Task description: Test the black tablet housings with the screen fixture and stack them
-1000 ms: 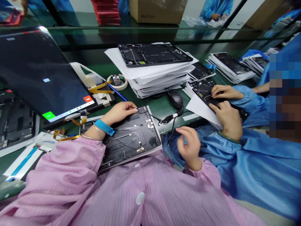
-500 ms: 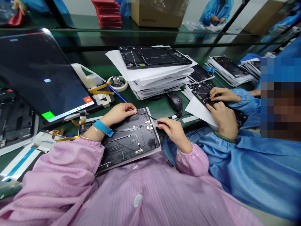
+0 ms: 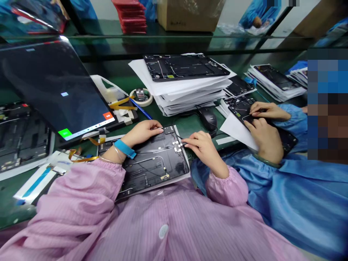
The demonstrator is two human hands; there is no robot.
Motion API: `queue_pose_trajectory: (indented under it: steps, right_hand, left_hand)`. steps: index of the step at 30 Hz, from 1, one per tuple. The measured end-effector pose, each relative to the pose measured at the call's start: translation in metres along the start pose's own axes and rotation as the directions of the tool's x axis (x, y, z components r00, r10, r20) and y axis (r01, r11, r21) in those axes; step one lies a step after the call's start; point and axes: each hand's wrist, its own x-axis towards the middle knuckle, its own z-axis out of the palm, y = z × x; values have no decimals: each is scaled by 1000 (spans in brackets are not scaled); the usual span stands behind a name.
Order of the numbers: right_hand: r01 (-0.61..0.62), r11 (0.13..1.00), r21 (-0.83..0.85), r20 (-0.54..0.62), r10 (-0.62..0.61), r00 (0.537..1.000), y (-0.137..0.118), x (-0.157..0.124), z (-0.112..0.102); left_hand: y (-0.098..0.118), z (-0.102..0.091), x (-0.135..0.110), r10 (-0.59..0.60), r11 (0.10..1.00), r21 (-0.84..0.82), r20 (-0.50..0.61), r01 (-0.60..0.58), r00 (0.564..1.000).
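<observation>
Head view: the left hand [image 3: 143, 132] has thumb and fingers at the far edge of a dark panel [image 3: 146, 167]; whether it pinches that edge or only rests there, I cannot tell. The panel lies below and between both hands, against the person's front, with white paper [image 3: 185, 175] showing under its near right corner. At its right edge, the right hand [image 3: 201, 145] pinches a small black plug [image 3: 183, 143] between thumb and fingertips; whether the plug is seated in the panel is too small to tell. A blue band [image 3: 125, 149] circles the left wrist.

Just beyond the left hand lie a pen [image 3: 140, 108] and a tape roll [image 3: 147, 102]; a screen [image 3: 63, 79] stands to its left. Past the right hand are a mouse [image 3: 208, 119] and, farther off, a paper stack [image 3: 187, 103] topped by another panel [image 3: 187, 68]. To its right, a co-worker's hands [image 3: 268, 141] work over a third panel [image 3: 239, 106].
</observation>
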Motion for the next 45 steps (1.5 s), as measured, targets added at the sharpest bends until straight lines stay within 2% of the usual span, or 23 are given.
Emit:
queue_pose_trajectory:
  steps: [3,7,15,20,26,28,29,30,31,32,33,35,36,37,38,39,41,42,43,44,45]
  right_hand:
    - [-12,998,56,6,12,1000,1,0,1]
    - [68,994,85,-21,-66,998,2,1,2]
    - [270,961,-60,-88,-274,958,24,8,19]
    - [265,951,-158,-77,-280,957,10,1,22]
    - [235,971,-37,-13,-235,972,14,3,25]
    - [243,970,-19,-21,-244,970,17,3,25]
    - [251,968,-17,-31,-251,967,18,3,25]
    - [259,966,-19,-45,-260,965,18,3,26]
    - [270,962,-24,-58,-271,961,17,3,26]
    - [280,960,-30,-68,-281,957,17,3,26]
    - [285,958,-38,-77,-288,955,15,3,26]
    - [292,955,-55,-92,-296,951,13,2,27]
    - [295,953,-64,-98,-300,949,13,2,27]
    - [299,952,-72,-101,-305,947,13,2,28]
    - [301,950,-81,-104,-309,945,13,2,28]
    - [304,949,-88,-106,-312,944,13,2,29]
    - [305,947,-102,-108,-315,943,15,3,30]
    - [305,946,-110,-109,-316,942,16,3,31]
    - [306,945,-116,-111,-318,941,17,3,31]
    - [307,944,-120,-113,-320,941,17,3,31]
    - [307,944,-123,-113,-321,940,17,3,31]
  left_hand:
    - [-4,1,2,10,1000,-10,-3,-10,1000]
    - [-1,1,1,19,1000,10,-41,-19,999]
    - [4,-2,9,7,996,94,-49,-3,999]
    - [6,-3,4,13,997,79,-44,-9,999]
    - [6,0,10,11,993,120,-29,-7,1000]
    - [16,-2,5,55,984,175,-65,-43,996]
    - [22,-5,-2,104,973,219,-124,-75,987]
    - [29,-11,-13,163,960,258,-217,-104,963]
    - [36,-21,-28,214,952,282,-333,-120,918]
    - [40,-33,-47,242,950,290,-461,-112,854]
    - [40,-48,-69,222,965,248,-593,-87,774]
    - [28,-83,-116,64,988,140,-762,67,644]
    - [16,-100,-137,-14,979,95,-853,181,522]
    - [0,-116,-156,-85,956,27,-928,293,362]
    - [-18,-128,-169,-175,921,-58,-945,385,276]
    - [-36,-137,-179,-285,895,-142,-911,424,297]
    - [-68,-145,-183,-427,880,-255,-795,401,432]
    - [-80,-144,-180,-450,881,-280,-742,380,497]
    - [-89,-142,-175,-450,886,-283,-716,368,533]
    - [-96,-138,-170,-441,889,-266,-718,374,538]
    - [-100,-134,-165,-430,887,-235,-736,398,523]
